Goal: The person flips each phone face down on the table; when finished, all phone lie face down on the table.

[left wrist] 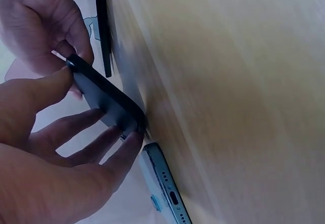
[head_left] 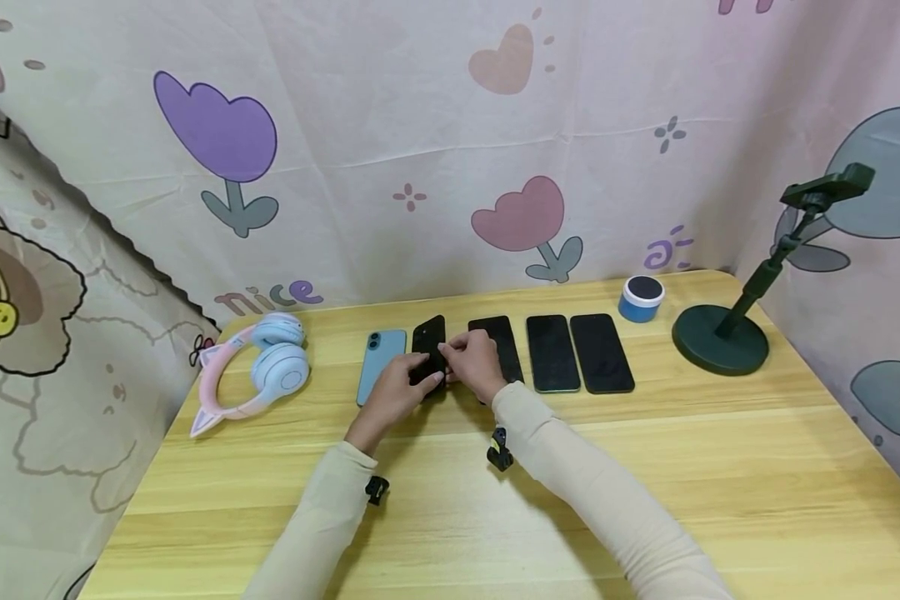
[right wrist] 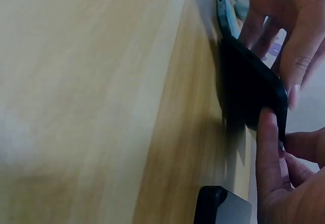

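Note:
Several phones lie in a row on the wooden table. Both hands hold the second one, a black phone, tipped up on its long edge. My left hand grips it between thumb and fingers; in the left wrist view the black phone leans off the table with my fingers beneath it. My right hand pinches its other edge, and in the right wrist view my thumb presses on the black phone. A blue phone lies flat just to the left.
Three more black phones lie to the right, the nearest partly under my right hand. Pink and blue cat-ear headphones sit at the left, with a blue round tin and a dark green phone stand at the right. A printed curtain backs the table.

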Demonstrator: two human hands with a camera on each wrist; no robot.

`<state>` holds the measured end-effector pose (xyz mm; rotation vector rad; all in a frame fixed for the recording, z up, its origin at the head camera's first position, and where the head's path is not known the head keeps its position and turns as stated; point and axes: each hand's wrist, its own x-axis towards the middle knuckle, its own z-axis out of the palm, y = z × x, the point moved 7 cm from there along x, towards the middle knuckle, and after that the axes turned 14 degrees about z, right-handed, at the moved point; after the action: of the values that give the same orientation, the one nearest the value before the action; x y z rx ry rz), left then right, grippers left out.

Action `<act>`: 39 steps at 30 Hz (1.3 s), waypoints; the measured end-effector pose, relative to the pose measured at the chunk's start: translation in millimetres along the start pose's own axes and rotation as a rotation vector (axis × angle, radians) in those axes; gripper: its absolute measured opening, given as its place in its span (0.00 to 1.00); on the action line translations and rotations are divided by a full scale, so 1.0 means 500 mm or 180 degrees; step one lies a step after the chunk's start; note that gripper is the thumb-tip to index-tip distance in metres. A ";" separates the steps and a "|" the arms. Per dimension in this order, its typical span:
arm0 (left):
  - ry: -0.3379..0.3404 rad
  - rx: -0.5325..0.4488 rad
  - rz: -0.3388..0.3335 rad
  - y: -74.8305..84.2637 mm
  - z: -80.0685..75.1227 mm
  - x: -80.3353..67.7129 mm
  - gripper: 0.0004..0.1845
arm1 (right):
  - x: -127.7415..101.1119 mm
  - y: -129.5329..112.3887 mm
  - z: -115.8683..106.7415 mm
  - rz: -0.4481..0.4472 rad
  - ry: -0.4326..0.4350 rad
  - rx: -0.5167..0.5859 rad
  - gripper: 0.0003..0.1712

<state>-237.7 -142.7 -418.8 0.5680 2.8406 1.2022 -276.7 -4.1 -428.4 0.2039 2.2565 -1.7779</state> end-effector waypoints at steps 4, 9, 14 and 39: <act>-0.0035 0.0116 -0.0045 -0.002 0.003 0.003 0.31 | 0.004 0.002 -0.001 -0.0098 0.0129 -0.0394 0.11; -0.0099 0.0285 -0.0115 -0.010 0.011 0.005 0.30 | 0.008 0.007 0.002 -0.0146 0.0194 -0.0934 0.10; -0.0130 0.0339 -0.0137 -0.013 0.015 0.005 0.30 | 0.008 0.004 0.005 -0.0210 0.0273 -0.1379 0.11; -0.0002 0.0228 -0.0064 0.017 -0.004 0.011 0.27 | -0.014 -0.035 -0.023 -0.0447 0.0224 -0.1927 0.17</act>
<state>-240.2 -136.6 -410.7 0.5407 2.8917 1.1010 -275.9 3.1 -407.7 -0.0136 2.7906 -1.0723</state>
